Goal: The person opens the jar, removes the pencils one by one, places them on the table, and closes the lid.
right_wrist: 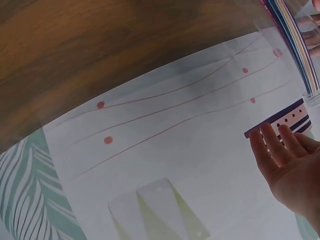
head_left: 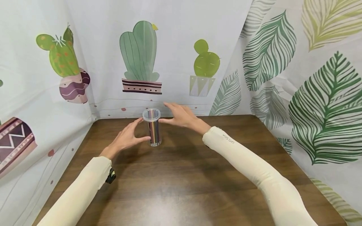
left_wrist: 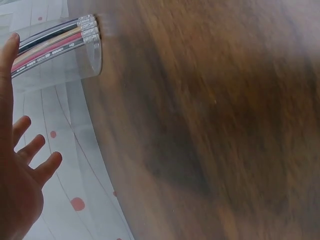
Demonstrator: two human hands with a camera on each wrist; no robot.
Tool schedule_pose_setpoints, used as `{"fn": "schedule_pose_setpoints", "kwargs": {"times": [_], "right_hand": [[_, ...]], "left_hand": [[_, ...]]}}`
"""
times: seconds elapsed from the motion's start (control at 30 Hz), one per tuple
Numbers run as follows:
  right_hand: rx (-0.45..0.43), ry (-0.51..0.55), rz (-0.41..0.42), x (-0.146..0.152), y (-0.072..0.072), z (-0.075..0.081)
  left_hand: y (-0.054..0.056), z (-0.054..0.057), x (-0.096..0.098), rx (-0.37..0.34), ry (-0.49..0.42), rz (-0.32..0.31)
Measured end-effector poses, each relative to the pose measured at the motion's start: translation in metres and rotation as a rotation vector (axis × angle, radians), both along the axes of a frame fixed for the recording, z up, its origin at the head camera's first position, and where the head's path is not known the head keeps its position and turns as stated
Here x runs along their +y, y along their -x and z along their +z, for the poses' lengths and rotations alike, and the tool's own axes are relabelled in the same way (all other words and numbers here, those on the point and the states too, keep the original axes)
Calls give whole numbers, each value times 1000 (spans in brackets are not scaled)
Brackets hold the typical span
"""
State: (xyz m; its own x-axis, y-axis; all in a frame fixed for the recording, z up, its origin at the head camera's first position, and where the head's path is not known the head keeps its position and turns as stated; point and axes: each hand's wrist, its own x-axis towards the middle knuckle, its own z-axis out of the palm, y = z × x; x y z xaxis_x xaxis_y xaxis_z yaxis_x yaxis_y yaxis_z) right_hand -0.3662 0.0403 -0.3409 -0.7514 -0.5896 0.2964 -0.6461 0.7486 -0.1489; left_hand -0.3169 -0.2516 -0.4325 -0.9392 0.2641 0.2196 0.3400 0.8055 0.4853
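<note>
A clear cylindrical jar [head_left: 148, 127] stands upright near the table's back edge, topped by a wide transparent rim or lid [head_left: 151, 115]. Inside it are several dark and coloured pencils [head_left: 154, 131]; one shows HB lettering in the left wrist view. My left hand [head_left: 124, 138] is at the jar's left, its thumb [left_wrist: 8, 57] over the jar's side and the other fingers spread apart from it. On the other side my right hand [head_left: 181, 115] is held with loosely extended fingers [right_wrist: 270, 145], its thumb close to the rim. Whether either thumb touches cannot be told.
The brown wooden table [head_left: 169, 175] spreads before me. A white curtain [head_left: 175, 56] printed with cacti hangs just behind its back edge, and leaf-patterned cloth [head_left: 311, 103] hangs along the right. A small black device [head_left: 111, 175] sits by my left wrist.
</note>
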Motion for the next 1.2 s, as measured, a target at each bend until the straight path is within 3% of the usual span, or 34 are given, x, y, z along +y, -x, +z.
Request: {"fn": "schedule_pose_setpoints", "kwargs": {"times": [0.7, 0.97, 1.2], "right_hand": [[52, 52, -81, -30, -3, -13], [76, 62, -59, -38, -4, -11], [106, 75, -39, -44, -4, -12]], "left_hand": [[5, -9, 14, -18, -36, -9], [7, -11, 15, -19, -63, -19], [11, -12, 18, 21, -92, -13]]}}
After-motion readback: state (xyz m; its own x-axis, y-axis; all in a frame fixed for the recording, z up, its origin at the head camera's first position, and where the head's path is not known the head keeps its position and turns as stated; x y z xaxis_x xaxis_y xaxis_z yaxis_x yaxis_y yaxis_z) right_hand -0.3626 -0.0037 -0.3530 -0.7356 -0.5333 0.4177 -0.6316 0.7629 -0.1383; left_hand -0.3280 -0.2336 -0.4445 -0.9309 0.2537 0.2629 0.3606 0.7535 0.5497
